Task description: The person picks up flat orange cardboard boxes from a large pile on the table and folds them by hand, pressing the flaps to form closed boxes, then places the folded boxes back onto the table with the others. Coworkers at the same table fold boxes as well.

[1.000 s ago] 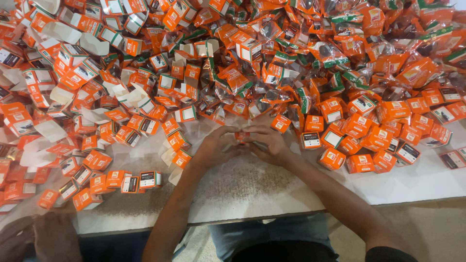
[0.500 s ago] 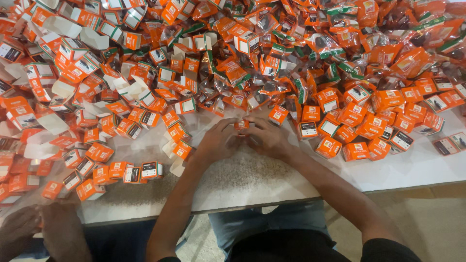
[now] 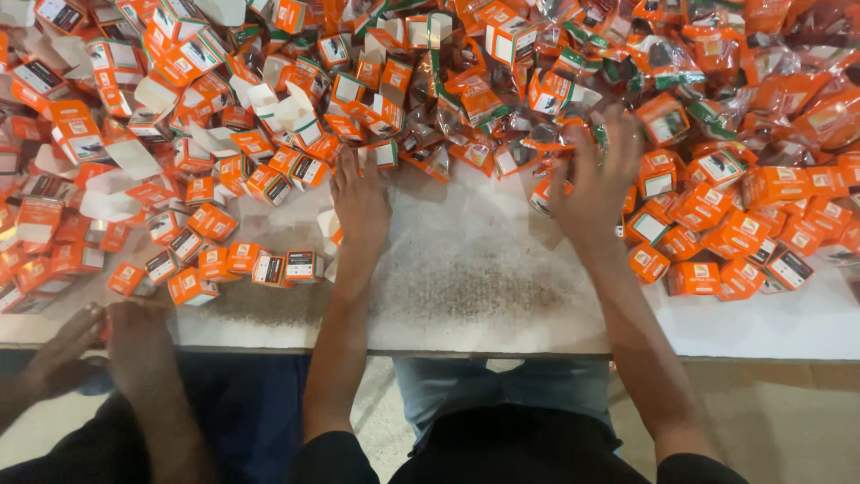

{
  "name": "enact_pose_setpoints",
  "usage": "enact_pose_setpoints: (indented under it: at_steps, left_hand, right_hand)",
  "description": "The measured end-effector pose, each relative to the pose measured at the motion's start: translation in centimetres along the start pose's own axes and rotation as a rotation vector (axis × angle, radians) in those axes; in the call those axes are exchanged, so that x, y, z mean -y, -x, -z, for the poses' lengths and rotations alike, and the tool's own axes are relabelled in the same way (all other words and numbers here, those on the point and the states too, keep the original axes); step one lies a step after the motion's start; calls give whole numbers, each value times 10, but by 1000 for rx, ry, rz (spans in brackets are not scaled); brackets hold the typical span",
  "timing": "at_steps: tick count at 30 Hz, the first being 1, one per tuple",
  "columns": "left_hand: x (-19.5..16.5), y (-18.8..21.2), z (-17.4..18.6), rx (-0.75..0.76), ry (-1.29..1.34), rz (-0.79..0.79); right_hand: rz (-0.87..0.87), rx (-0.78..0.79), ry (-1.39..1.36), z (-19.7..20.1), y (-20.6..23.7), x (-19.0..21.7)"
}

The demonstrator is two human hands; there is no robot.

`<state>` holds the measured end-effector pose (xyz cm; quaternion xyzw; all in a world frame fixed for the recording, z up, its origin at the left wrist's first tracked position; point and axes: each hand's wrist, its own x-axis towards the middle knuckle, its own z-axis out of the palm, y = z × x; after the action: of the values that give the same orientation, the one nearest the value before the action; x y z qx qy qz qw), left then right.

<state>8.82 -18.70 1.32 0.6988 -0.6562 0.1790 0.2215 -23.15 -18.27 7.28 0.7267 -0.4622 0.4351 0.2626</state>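
My left hand [image 3: 360, 202] lies flat on the white table [image 3: 466, 278], fingers stretched toward the edge of a heap of small orange boxes [image 3: 269, 134]. My right hand [image 3: 596, 175] is spread and blurred, reaching into a pile of clear packets with orange and green contents [image 3: 555, 81]. Neither hand grips anything. Closed orange boxes [image 3: 717, 233] lie in a cluster just right of my right wrist.
Flat white unfolded box blanks [image 3: 134, 157] are mixed into the heap at left. Another person's hands [image 3: 98, 345] rest at the table's front edge, lower left. A row of closed boxes [image 3: 233, 264] lies left of my left forearm.
My hands were together at the table's centre over a small box; they have now separated and reached forward, the left toward the boxes, the right into the packets.
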Motion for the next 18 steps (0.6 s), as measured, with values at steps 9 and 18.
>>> enact_pose_setpoints:
  at_steps: [9, 18]
  left_hand:
    - [-15, -14, 18, -33, 100, 86]
    - [-2, -12, 5, -49, 202, -58]
  right_hand:
    - [62, 453, -256, -79, -35, 126]
    - [-26, 669, -494, -21, 30, 70]
